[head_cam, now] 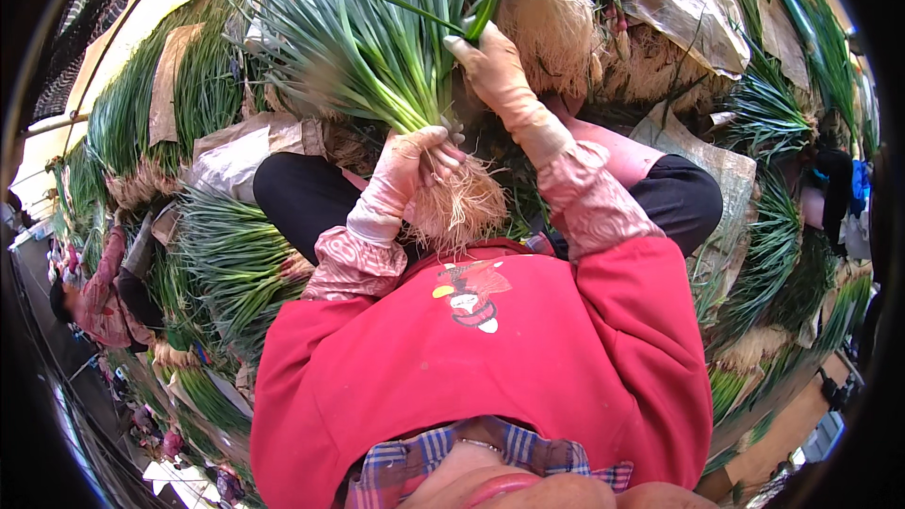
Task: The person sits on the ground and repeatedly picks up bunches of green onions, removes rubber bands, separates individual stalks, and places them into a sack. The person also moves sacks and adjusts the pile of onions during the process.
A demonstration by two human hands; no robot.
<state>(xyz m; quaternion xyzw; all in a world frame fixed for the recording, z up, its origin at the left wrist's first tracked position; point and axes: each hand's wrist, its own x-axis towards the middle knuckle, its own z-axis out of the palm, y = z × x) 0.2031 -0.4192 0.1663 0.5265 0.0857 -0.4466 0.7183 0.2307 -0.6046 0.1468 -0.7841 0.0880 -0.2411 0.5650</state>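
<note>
A bunch of green onions (396, 63) is in my left hand (399, 173), gripped near the white bulbs. Its leaves fan out away from me, and its pale, stringy roots (459, 208) hang toward my red top. Beside the stems, my right hand (495, 67) pinches some green leaves (488, 7) between thumb and fingers. Whether these belong to the same bunch is unclear. Both hands wear thin, light-coloured gloves, with pink patterned sleeve covers at the wrists.
Rooted onion bundles (551, 28) lie just beyond my right hand. More green onions (233, 261) are heaped at my left. Paper-like sheets (686, 7) cover some bundles, and another sheet (714, 184) lies by my right knee. Another person (106, 297) is at the far left.
</note>
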